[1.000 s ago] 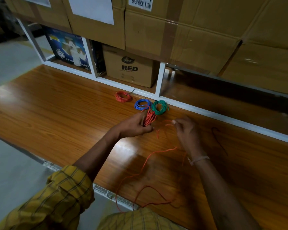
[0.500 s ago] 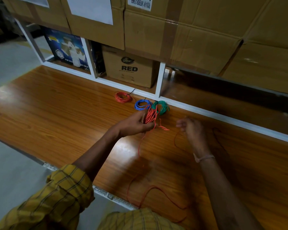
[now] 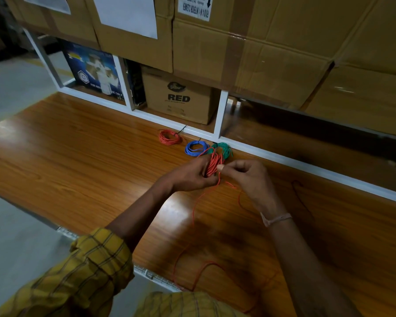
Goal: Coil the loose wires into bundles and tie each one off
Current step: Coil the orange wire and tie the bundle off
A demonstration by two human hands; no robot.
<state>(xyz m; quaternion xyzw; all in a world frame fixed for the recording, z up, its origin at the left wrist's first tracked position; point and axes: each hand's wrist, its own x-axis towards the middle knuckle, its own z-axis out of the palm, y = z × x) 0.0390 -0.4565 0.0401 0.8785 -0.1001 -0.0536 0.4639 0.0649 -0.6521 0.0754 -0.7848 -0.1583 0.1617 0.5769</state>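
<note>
Nearest the person: yellow plaid sleeve (image 3: 85, 268) on the left arm, right forearm bare with a pale wristband (image 3: 276, 219). Loose orange wire (image 3: 193, 216) trails in slack loops over the near edge of the wooden tabletop (image 3: 78, 156) and runs up to the hands.

Left hand (image 3: 190, 175): fingers curled round a partly wound orange coil (image 3: 213, 164), held just above the table. Right hand (image 3: 247, 177): thumb and fingertips pinched on the wire right at the coil, other fingers curled in. Hands nearly touching.

Just behind them on the table: a green coil (image 3: 224, 148) partly hidden by the held coil, a blue coil (image 3: 196, 148) beside it on the left, and a separate orange coil (image 3: 169, 137) further left, near the white shelf frame (image 3: 222, 115). A thin dark wire (image 3: 301, 195) lies to the right.

Far side: a cardboard box marked RED (image 3: 178, 97) and a blue printed box (image 3: 94, 74) in the shelf, big taped cartons (image 3: 261, 49) stacked above.
</note>
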